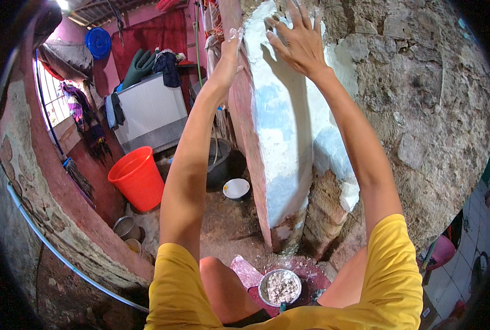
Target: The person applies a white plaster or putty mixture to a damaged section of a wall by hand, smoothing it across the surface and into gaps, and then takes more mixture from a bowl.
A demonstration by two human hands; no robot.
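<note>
A wall end (281,148) in front of me carries a patchy layer of white and pale blue plaster. High on it, my right hand (300,44) lies against the white plaster with its fingers spread. My left hand (231,52) rests along the pink left edge of the same wall end; its fingers look stretched upward and are smeared white. Neither hand shows a tool. Low between my knees stands a bowl (281,287) of lumpy white paste. Part of my left hand's fingers is hard to make out.
Rough bare wall (421,121) extends to the right. On the left stand a red bucket (137,179), a dark tub (220,165) with a white-topped container (236,188) beside it, and a white appliance (151,113) piled with cloths. A blue hose (52,247) runs along the low left wall.
</note>
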